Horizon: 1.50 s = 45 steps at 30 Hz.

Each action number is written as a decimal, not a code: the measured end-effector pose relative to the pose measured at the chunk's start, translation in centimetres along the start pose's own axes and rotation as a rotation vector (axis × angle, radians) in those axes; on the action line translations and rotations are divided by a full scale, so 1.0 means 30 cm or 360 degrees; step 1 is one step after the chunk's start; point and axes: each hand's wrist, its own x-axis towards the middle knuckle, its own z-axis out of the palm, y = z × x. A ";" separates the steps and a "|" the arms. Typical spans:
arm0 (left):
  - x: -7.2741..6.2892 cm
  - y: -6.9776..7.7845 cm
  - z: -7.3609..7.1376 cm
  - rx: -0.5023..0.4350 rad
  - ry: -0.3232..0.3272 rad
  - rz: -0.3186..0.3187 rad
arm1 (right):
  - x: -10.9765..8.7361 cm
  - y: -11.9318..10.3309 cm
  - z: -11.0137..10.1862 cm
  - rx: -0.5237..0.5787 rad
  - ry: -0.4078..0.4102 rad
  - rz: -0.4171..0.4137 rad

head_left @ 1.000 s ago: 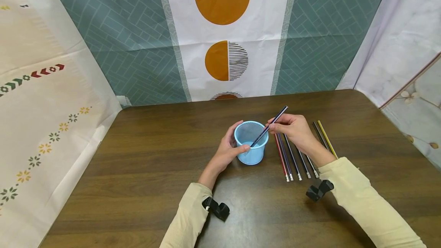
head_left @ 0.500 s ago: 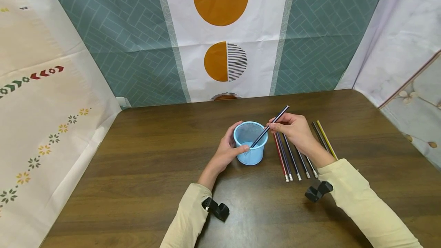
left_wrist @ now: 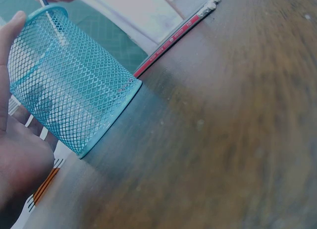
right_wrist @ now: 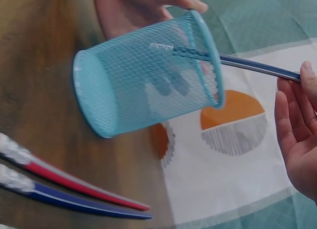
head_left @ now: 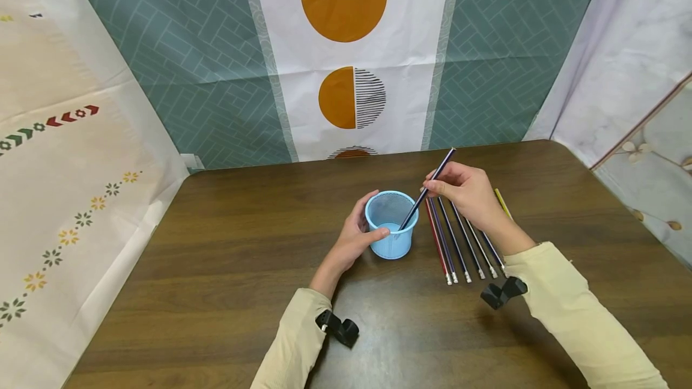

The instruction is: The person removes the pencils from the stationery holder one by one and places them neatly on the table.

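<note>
My left hand [head_left: 354, 236] grips a light blue mesh pencil cup [head_left: 391, 249] from its left side, thumb at the near rim and fingers behind. The cup stands upright on the table. Between thumb and fingers my right hand [head_left: 466, 192] pinches a dark blue striped pencil [head_left: 441, 168] by its upper part. That pencil slants down through the cup's mouth. In the right wrist view its eraser end shows through the mesh [right_wrist: 133, 85], apart from the cup's bottom.
Several pencils lie side by side right of the cup, erasers toward me, a red pencil [head_left: 437, 239] nearest it. A yellow pencil [head_left: 501, 201] lies farther right, partly hidden by my right arm. Patterned cloths hang behind the wooden table [head_left: 243, 293].
My right hand has risen and shifted slightly away from me and to the right, so the pencil stands steeper in the cup. The left hand still holds the cup in place.
</note>
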 end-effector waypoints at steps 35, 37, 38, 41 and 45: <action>-0.002 -0.001 0.002 -0.0005 0.0017 -0.0011 | 0.020 -0.041 -0.047 -0.0210 0.0006 0.0021; 0.000 -0.001 0.003 -0.0010 0.0018 -0.0006 | 0.018 -0.035 -0.048 -0.0198 -0.0012 0.0042; 0.001 -0.001 0.003 -0.0009 0.0018 -0.0006 | 0.017 -0.032 -0.048 -0.0194 -0.0017 0.0047; 0.003 -0.001 0.003 -0.0003 0.0013 -0.0008 | 0.015 -0.023 -0.050 -0.0190 -0.0021 0.0056; 0.006 0.004 0.004 -0.0002 0.0006 -0.0005 | 0.015 -0.011 -0.055 -0.0229 -0.0015 0.0070</action>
